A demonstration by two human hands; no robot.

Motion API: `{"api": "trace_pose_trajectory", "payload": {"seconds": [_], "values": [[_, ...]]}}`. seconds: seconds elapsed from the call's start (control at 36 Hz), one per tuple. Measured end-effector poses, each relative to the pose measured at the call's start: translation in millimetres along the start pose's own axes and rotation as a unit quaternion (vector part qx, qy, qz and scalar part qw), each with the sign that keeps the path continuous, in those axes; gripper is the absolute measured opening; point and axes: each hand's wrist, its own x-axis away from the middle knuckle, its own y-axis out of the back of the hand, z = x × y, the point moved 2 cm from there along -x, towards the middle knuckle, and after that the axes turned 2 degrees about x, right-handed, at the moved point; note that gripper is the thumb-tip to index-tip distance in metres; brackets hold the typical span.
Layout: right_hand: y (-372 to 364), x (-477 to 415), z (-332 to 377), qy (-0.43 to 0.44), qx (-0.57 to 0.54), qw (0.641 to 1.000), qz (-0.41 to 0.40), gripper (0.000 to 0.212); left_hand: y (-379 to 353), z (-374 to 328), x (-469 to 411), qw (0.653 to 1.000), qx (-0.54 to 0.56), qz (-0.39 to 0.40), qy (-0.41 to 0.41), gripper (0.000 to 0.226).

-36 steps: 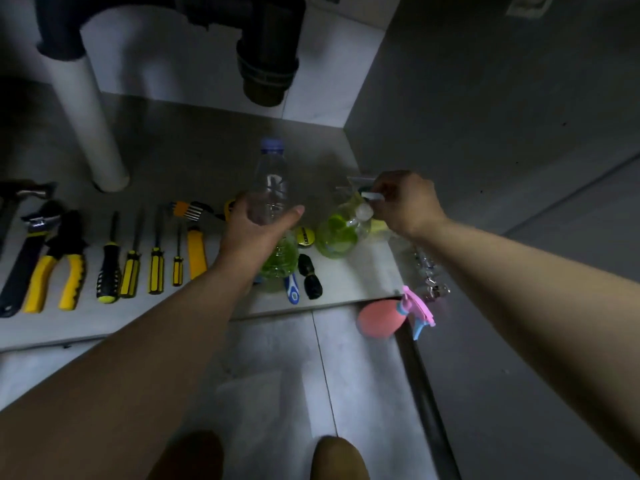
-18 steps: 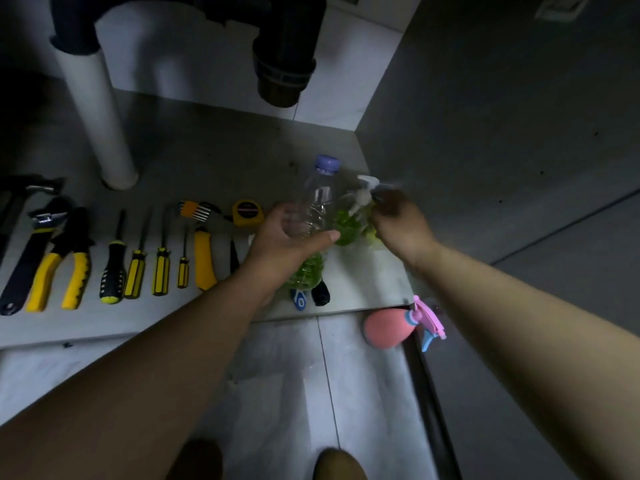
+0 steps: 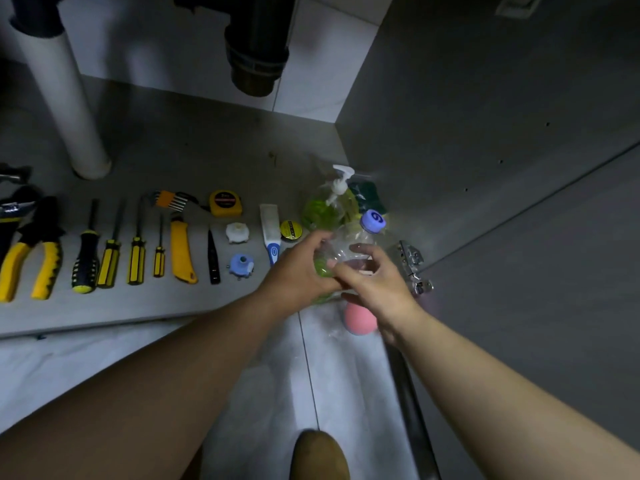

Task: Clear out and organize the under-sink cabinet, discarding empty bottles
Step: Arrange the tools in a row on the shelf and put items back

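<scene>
A clear plastic bottle (image 3: 349, 247) with a blue cap (image 3: 373, 221) and a little green liquid at its bottom is tilted over the cabinet's front edge. My left hand (image 3: 299, 270) grips its lower part. My right hand (image 3: 375, 282) curls its fingers round the bottle's middle from the right. Behind the bottle, near the right wall, a green pump soap bottle (image 3: 323, 209) stands on the cabinet floor (image 3: 207, 157). A pink spray bottle (image 3: 358, 318) lies on the room floor, partly hidden under my right wrist.
A row of tools lies on the cabinet floor: pliers (image 3: 31, 261), several screwdrivers (image 3: 110, 251), a yellow knife (image 3: 181, 251), a tape measure (image 3: 225, 202), a brush (image 3: 270, 230). A white pipe (image 3: 65, 109) and a dark drain (image 3: 256, 53) hang behind. A door hinge (image 3: 412, 268) sits at the right.
My left hand has brought the clear bottle right and toward me, tilting it. My right hand let go of the pump bottle, which now stands alone, and took hold of the clear bottle.
</scene>
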Motion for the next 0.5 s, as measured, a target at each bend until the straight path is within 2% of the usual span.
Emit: {"api": "trace_pose_trajectory", "payload": {"seconds": [0.11, 0.22, 0.31, 0.5], "values": [[12.1, -15.4, -0.9, 0.013, 0.056, 0.997, -0.06, 0.051, 2.3, 5.2, -3.9, 0.999, -0.035, 0.003, 0.0, 0.082], [21.6, -42.4, -6.3, 0.008, 0.112, 0.987, -0.117, 0.065, 13.1, 11.7, -2.9, 0.993, -0.099, -0.061, -0.007, 0.043], [27.9, -62.1, -8.1, 0.0, 0.164, 0.975, -0.147, 0.07, 18.6, 16.2, -1.6, 0.99, -0.111, -0.082, -0.008, 0.026], [39.0, -89.8, -8.3, -0.04, 0.258, 0.941, -0.217, 0.063, 18.9, 15.6, -2.9, 0.991, -0.102, -0.084, -0.026, 0.023]]}}
